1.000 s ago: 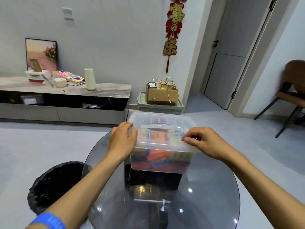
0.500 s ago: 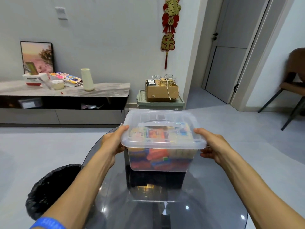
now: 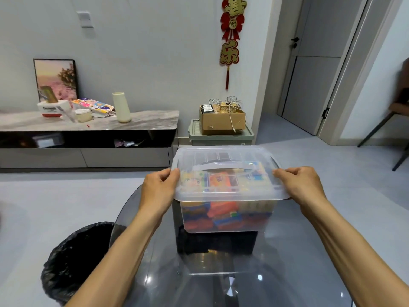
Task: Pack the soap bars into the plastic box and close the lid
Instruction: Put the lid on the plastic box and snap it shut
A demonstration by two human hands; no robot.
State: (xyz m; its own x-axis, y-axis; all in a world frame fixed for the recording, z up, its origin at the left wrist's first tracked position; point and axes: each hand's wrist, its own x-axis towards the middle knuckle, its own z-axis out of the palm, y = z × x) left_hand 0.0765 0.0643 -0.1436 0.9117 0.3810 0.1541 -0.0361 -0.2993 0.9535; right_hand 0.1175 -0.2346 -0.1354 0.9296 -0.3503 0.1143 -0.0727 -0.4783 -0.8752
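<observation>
A clear plastic box (image 3: 225,220) stands on the round dark glass table (image 3: 287,273). Several soap bars (image 3: 223,209) in orange, blue and yellow wrappers fill it. The translucent lid (image 3: 228,156) with a moulded handle lies on top of the box. My left hand (image 3: 158,191) grips the lid's left edge, thumb on top. My right hand (image 3: 298,185) grips the right edge the same way.
A black-lined waste bin (image 3: 73,260) stands on the floor at the table's left. Behind are a low TV cabinet (image 3: 88,134) with a cream vase and clutter, a green crate carrying a cardboard box (image 3: 221,120), a grey door and a chair at the right.
My hands slid from the lid's top to its left and right edges and now clamp them. The view has shifted slightly, showing the box nearer.
</observation>
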